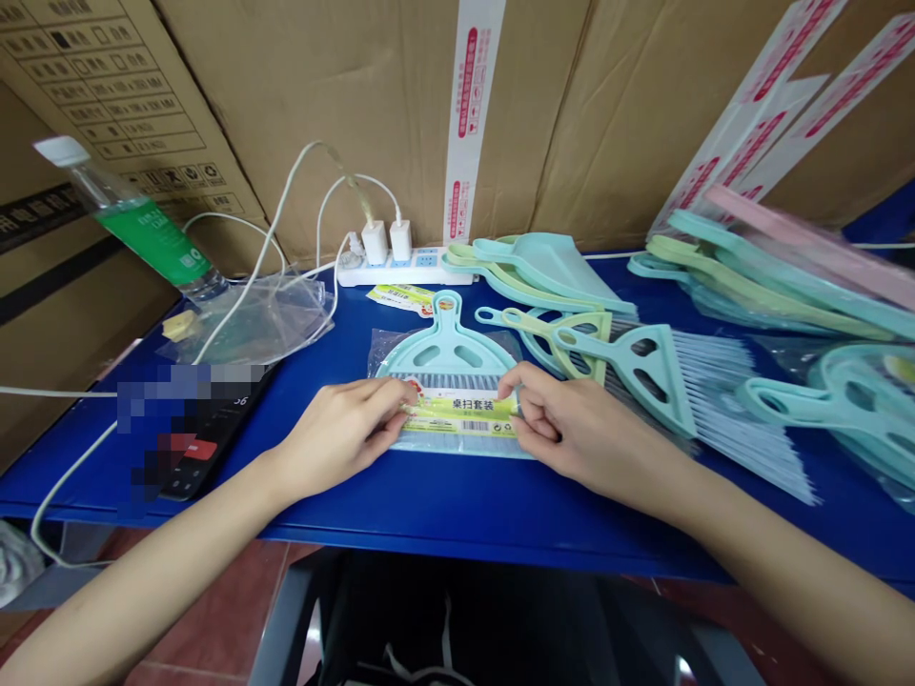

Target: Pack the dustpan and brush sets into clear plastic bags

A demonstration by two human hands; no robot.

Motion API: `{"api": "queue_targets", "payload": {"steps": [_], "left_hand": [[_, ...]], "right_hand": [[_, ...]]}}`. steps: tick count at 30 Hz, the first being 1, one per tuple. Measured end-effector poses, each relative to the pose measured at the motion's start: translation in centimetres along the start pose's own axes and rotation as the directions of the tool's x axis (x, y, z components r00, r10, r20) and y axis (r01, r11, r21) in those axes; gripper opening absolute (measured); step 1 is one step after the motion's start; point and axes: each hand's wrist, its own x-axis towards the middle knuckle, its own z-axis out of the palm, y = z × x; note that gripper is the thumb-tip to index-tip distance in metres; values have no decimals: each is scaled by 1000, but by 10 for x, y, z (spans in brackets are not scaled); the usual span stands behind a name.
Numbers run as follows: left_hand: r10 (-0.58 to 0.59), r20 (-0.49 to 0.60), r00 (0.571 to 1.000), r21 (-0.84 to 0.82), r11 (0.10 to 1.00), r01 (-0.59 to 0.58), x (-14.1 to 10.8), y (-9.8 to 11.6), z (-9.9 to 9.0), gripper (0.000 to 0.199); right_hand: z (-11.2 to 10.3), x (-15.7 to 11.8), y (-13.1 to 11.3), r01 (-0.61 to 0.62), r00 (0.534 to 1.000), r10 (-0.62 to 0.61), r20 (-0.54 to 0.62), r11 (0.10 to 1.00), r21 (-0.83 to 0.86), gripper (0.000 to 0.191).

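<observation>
A light-blue brush-and-dustpan set [447,348] lies flat on the table in front of me, its handle pointing away. Across its bristles runs a yellow-and-white printed label card [472,412], and clear plastic film shows around the set. My left hand [350,429] is closed with its fingertips at the card's left end. At the right end, my right hand [561,414] pinches the card's edge between curled fingers. Close by on the right are loose hand brushes [643,372] in blue and green, partly overlapping. Behind them sit stacked dustpans [550,267].
On the blue table [429,514], a power strip [407,269] with chargers and white cables stands at the back. Spare labels [400,298] lie before it. Left are a bottle [153,238], plastic bags [264,319] and a phone [207,448]. Bagged sets [858,410] lie right; cardboard boxes [357,86] stand behind.
</observation>
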Motion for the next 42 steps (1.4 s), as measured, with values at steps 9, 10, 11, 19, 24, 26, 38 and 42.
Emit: {"api": "queue_targets", "payload": {"steps": [9,10,11,19,24,26,38,42], "left_hand": [[122,38,992,182,975,-127,1,0,-1,36],[132,60,990,191,971,-141,2,0,-1,39],[139,81,987,195,969,-153,2,1,-2,42],[131,191,973,224,959,-173,3,2,0,55],[154,197,968,232,952,-199,2,2,0,56],[162,203,966,237,949,-209,2,2,0,56],[206,183,961,204,949,-243,7,4,1,45],[173,243,954,225,947,-229,7,3,1,55]], "right_hand": [[3,0,-2,32,999,-38,-37,988,-148,35],[4,0,-2,50,998,-57,-37,985,-164,38],[4,0,-1,73,996,-81,-37,981,-178,41],[3,0,1,243,970,-230,79,918,-314,57],[3,0,-1,283,959,-259,114,861,-423,59],[4,0,-2,281,959,-260,110,851,-445,60],[6,1,-5,244,968,-244,49,893,-377,52],[7,0,-3,265,962,-272,33,892,-366,50]]}}
